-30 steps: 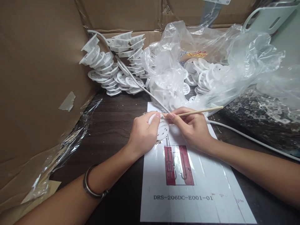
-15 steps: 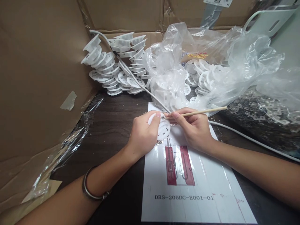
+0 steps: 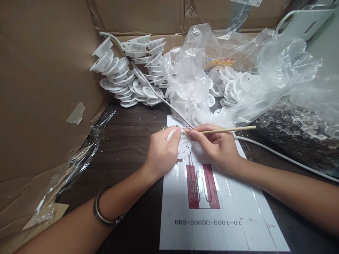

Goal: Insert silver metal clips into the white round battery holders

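Observation:
My left hand (image 3: 164, 150) grips a round white plastic disc (image 3: 184, 147), thumb pressed on its face near a small metal piece by the upper edge. My right hand (image 3: 218, 144) pinches a thin wooden stick (image 3: 230, 129), its tip at the disc's upper right beside my left thumb. Small metal pieces (image 3: 180, 161) show just under the disc's lower edge. Beneath both hands lies a white printed sheet (image 3: 201, 233) with a red and white drawing and the text "DRS-206DC-E001-01".
Stacked white discs (image 3: 119, 77) stand at the back left. A clear plastic bag (image 3: 190, 70) with more discs lies behind my hands. At the right is a bag of small metal parts (image 3: 296, 130). A white cable (image 3: 153, 90) runs across; cardboard walls (image 3: 47, 70) enclose the dark table (image 3: 124, 141).
The stick has tilted flatter, its free end dropping slightly. My right fingertips have moved a little left, closer to my left thumb. The disc stays in my left hand.

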A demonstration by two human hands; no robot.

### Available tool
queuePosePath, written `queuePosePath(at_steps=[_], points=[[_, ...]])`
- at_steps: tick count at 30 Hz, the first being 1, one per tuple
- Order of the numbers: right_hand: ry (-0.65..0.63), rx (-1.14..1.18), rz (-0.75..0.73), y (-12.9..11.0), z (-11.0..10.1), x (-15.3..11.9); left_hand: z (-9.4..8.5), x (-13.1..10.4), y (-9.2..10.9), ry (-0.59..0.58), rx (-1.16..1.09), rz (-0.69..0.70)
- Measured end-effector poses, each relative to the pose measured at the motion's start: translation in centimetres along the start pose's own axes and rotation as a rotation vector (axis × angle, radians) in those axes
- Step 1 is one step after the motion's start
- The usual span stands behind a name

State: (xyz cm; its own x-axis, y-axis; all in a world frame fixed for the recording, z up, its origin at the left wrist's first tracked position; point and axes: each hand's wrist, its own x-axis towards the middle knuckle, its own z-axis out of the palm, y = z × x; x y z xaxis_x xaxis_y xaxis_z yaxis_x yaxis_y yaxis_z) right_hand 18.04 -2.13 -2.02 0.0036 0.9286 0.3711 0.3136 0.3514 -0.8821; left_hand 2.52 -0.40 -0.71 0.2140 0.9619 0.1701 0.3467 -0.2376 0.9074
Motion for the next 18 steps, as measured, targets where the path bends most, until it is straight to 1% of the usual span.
queuePosePath(at_steps=[3,8,15,18], points=[[0.002,-0.022,-0.006,-0.1,-0.12,-0.1,0.03,-0.06,0.01,-0.006,-0.019,0.01],[0.026,-0.043,-0.058,0.0,-0.13,-0.13,0.13,-0.04,0.0,0.002,-0.046,0.004],[0.078,-0.055,-0.117,0.36,-0.12,-0.33,0.54,-0.1,-0.23,-0.036,-0.085,0.022],[0.088,-0.063,-0.113,0.34,-0.14,-0.25,0.5,-0.11,-0.29,-0.033,-0.073,0.062]])
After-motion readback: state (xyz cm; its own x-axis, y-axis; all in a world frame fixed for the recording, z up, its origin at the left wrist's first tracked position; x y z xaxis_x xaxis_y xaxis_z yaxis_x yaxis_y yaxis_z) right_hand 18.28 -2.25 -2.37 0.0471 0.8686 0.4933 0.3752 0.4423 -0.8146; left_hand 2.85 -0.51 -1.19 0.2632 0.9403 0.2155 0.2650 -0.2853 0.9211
